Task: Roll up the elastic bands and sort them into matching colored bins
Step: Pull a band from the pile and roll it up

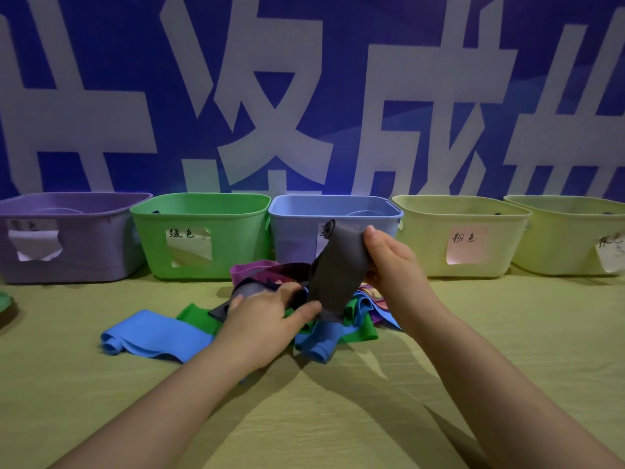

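One grey band (338,269) is held in the air over the pile (358,309), mid-desk, just in front of the blue bin (294,238). Right hand (394,262) pinches its upper end, fingers (371,235) curled on the edge. Left hand (263,319) grips the lower end, thumb on top, and the band stands up between them. The pile is tangled, so no exact count. One blue band (152,336) trails out left, a second blue piece lies front centre, and a green band (198,314) and purple band (253,269) are mixed in. There are five bins in a close row along the back: purple bin (101,245), green bin (236,238), blue bin, yellow bin (426,245), and a second yellow one, cut by the right edge. Each front has a paper label (465,238). A green thing (4,301) is cut by the left edge. The desk (321,418) has a yellow-green cloth, with open surface in front, left and right of the pile. A blue banner (101,45) with big white characters stands right behind the bins.
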A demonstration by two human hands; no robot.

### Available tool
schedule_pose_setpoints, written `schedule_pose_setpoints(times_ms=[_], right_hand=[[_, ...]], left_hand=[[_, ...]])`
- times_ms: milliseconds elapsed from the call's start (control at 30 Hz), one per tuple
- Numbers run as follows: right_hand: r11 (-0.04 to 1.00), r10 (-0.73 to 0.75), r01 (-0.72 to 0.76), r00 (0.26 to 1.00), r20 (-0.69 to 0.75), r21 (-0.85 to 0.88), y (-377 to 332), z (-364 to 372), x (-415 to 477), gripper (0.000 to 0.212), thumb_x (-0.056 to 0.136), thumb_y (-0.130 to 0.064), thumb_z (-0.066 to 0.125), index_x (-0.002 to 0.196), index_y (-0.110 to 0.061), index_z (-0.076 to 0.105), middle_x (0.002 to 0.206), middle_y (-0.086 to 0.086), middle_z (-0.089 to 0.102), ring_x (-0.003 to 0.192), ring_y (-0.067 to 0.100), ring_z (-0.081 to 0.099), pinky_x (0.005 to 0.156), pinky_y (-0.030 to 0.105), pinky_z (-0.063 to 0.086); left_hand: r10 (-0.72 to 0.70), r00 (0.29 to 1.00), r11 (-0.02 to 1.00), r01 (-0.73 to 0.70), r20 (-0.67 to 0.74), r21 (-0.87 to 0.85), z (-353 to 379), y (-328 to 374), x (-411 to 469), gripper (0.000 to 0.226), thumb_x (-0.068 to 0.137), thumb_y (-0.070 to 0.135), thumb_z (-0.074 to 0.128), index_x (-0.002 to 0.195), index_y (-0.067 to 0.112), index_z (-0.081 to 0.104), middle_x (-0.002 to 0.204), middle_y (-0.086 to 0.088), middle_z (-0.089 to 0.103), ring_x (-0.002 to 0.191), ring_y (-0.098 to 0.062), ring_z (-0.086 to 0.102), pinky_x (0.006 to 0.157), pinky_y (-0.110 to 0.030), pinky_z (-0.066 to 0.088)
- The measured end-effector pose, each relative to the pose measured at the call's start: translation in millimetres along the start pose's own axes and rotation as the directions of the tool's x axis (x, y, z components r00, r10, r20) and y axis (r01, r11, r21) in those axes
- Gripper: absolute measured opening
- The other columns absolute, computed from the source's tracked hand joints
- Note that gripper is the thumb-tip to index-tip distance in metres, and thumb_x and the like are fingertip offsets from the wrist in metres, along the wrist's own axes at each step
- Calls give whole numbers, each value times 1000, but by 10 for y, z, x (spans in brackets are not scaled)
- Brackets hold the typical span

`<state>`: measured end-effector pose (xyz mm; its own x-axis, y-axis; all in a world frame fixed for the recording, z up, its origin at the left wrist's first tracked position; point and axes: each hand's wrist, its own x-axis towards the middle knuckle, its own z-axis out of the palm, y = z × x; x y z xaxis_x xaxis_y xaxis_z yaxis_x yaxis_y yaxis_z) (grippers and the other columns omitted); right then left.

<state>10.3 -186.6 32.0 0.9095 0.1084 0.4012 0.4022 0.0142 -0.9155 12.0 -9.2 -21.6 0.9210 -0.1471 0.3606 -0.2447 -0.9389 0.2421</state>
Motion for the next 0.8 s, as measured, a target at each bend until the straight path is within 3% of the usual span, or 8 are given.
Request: schedule_pose_setpoints(times_ms=[100,233,333,433,500,600,700,800], right_hand=[[988,-54,55,999,4,-144,34,-15,-5,24,98,-28,39,87,-21,60,80,-1,60,79,13,56,73,29,49],[958,-64,94,991,116,-273,91,43,-38,18,95,-30,47,86,-23,61,83,0,62,81,13,57,82,39,47],[930,-46,96,988,148,-355,130,91,-47,23,79,-51,49,87,-33,61,89,3,66,90,22,61,90,51,45],[919,-55,119,983,177,-376,149,105,-47,17,76,-50,49,84,-39,59,90,1,66,92,20,60,92,48,45],[925,-64,133,978,200,-357,142,107,-50,4,84,-41,54,83,-39,58,86,-3,64,88,16,59,91,44,47],[934,-75,147,972,222,-325,148,101,-60,16,90,-23,56,84,-38,58,83,-8,62,83,9,56,88,41,49],[950,-68,131,973,220,-285,155,87,-58,14,89,-27,58,88,-41,60,86,-8,62,83,10,58,83,36,50],[930,-81,149,975,209,-335,150,69,-52,9,88,-38,54,81,-40,58,78,-11,58,78,9,54,74,34,47]], left_hand=[[27,984,994,-44,-176,-95,-75,54,-29,85,69,79,18,131,28,43,124,4,57,114,-19,50,94,-38,38],[40,917,878,-221,-397,-423,-201,161,-110,79,72,68,55,135,22,39,115,11,52,107,-8,49,87,-27,39],[64,905,867,-258,-420,-425,-202,201,-127,73,71,61,59,133,25,41,111,13,53,102,-4,50,80,-11,35],[96,895,879,-282,-436,-385,-183,186,-111,62,71,58,61,122,22,54,105,16,57,94,4,49,78,-1,32],[102,878,882,-297,-468,-365,-181,173,-102,42,74,42,62,109,18,62,99,14,61,89,2,51,76,-4,35],[79,881,891,-272,-466,-363,-184,172,-101,33,74,39,62,99,18,62,91,8,66,84,-9,57,73,-26,42],[77,882,893,-268,-464,-361,-174,177,-112,40,74,50,55,98,19,62,88,8,66,83,-17,60,71,-35,45],[96,876,890,-288,-473,-353,-165,186,-122,37,75,54,47,101,28,53,90,12,62,83,-9,56,69,-28,40]])
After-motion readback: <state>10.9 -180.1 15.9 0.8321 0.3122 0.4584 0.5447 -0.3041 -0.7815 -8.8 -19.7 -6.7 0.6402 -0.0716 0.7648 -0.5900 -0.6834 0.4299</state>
